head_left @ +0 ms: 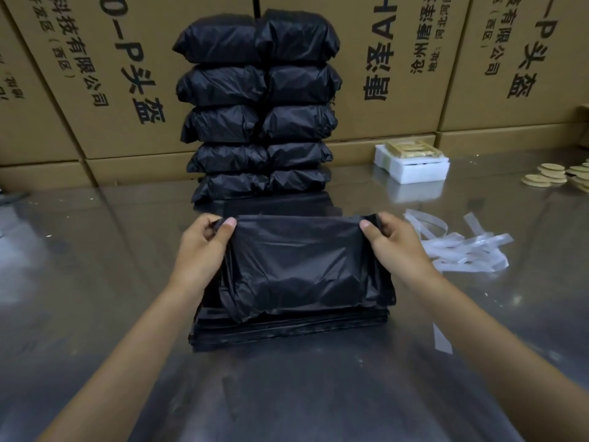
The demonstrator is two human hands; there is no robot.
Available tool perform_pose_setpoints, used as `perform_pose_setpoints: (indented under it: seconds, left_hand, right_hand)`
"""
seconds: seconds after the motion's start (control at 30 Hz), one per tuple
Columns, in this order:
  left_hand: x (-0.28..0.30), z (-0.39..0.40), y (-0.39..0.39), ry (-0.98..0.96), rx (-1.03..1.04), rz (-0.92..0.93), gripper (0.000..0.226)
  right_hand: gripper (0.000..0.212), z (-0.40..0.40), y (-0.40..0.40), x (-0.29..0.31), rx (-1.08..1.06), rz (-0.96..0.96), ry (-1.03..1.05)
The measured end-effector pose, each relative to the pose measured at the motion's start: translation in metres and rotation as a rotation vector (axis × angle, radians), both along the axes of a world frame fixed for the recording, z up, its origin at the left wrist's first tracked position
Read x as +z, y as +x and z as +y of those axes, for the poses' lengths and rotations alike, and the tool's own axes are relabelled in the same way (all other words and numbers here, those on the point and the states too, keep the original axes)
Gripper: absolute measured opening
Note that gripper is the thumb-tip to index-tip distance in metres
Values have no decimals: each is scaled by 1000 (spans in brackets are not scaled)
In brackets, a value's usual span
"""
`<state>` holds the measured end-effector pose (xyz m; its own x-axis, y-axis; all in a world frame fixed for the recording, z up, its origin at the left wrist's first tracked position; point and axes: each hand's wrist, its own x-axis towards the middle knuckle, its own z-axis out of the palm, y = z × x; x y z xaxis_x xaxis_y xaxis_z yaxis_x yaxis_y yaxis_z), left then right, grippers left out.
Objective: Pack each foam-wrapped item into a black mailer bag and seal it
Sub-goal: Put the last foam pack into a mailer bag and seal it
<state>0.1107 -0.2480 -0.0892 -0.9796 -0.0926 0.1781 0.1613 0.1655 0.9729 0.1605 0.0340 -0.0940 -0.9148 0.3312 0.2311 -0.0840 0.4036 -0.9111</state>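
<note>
A filled black mailer bag (299, 269) lies on a flat pile of empty black mailer bags (287, 330) in the middle of the shiny metal table (95, 282). My left hand (204, 247) pinches the bag's far left corner between thumb and fingers. My right hand (392, 240) pinches the far right corner the same way. What the bag holds is hidden. Behind it rises a double stack of sealed black bags (259, 103). A foam-wrapped item (411, 162), white foam with a gold piece on top, sits at the back right.
Peeled clear adhesive strips (462, 247) lie in a heap right of my right hand; one more strip (441, 339) lies nearer me. Round tan discs (548, 177) are piled at the far right edge. Printed cardboard boxes (111, 74) wall off the back.
</note>
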Motion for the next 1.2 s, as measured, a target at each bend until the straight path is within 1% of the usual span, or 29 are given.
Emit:
perform_pose_setpoints:
  seconds: [0.07, 0.13, 0.2, 0.3, 0.37, 0.47, 0.57, 0.67, 0.77, 0.83, 0.9, 0.93, 1.0, 1.03, 1.07, 1.13, 1.17, 1.2]
  left_hand:
    - [-6, 5, -8, -66, 11, -67, 27]
    - [-16, 12, -14, -131, -13, -123, 27]
    - [-28, 19, -20, -209, -18, -116, 24]
    - [-37, 25, -24, -398, 42, -27, 19]
    - [-39, 28, -23, -474, 92, 57, 19]
    - [-45, 35, -16, -574, 153, 133, 22]
    - [-52, 41, -7, -707, 249, 147, 25]
    - [-52, 43, -2, -714, 261, 121, 33]
    - [-51, 42, -5, -736, 232, 94, 31]
    - [-51, 40, -7, -798, 169, 68, 29]
    - [-46, 35, -12, -838, 75, 0, 31]
    - [-41, 31, -17, -818, 24, -52, 31]
    - [-28, 23, -23, -677, -39, -140, 17]
    - [-21, 21, -26, -614, -16, -134, 15]
    - [-15, 19, -26, -567, 37, -82, 24]
    - [-3, 24, -20, -484, 113, 66, 36]
    - [3, 31, -15, -462, 92, 113, 38]
    - [7, 41, -12, -479, 32, 120, 41]
  right_hand:
    - [28, -3, -7, -4, -44, -82, 19]
    - [28, -9, -11, -8, -60, -131, -12]
    - [26, -15, -14, -12, -67, -173, 9]
    - [25, -17, -19, -16, -98, -178, 171]
    - [29, -16, -22, -17, -126, -162, 241]
    - [29, -16, -25, -23, -137, -169, 249]
    - [37, -18, -26, -33, -148, -168, 214]
    - [44, -18, -27, -35, -147, -167, 212]
    - [39, -18, -28, -34, -129, -190, 260]
    - [36, -16, -28, -34, -112, -213, 300]
    - [37, -14, -28, -29, -94, -252, 339]
    - [34, -13, -28, -25, -88, -274, 366]
    - [18, -7, -27, -14, -92, -288, 392]
    - [10, -5, -27, -8, -102, -269, 379]
    - [12, -3, -25, -2, -126, -220, 361]
    - [26, -8, -24, 7, -209, -20, 385]
    - [32, -15, -24, 12, -241, 77, 425]
    - [37, -24, -26, 15, -231, 119, 457]
